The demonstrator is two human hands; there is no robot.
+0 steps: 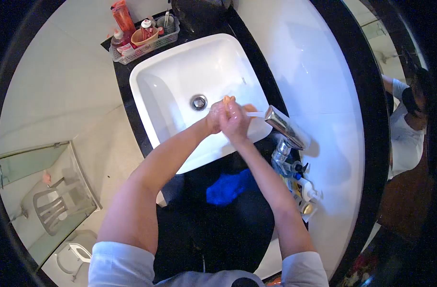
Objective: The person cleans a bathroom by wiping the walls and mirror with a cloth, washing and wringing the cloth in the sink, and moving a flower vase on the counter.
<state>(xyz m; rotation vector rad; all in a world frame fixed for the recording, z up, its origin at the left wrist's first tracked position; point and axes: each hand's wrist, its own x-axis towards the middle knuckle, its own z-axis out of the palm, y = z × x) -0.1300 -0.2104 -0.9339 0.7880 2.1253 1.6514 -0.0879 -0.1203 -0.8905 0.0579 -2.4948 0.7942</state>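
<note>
Left hand (214, 118) and right hand (234, 123) press together over the sink (173, 143), apparently to meet the tap's (288, 128) water (256, 114); I cannot tell whether they grip anything.

Bathroom, likely domestic: white basin (170, 79) on black counter (126, 98), chrome faucet (288, 128), plastic basket (147, 50) of toiletries, toilet (75, 253) low at left, glass shower panel (34, 165), plastic chair (51, 208) behind glass, wall mirror (405, 143).
</note>
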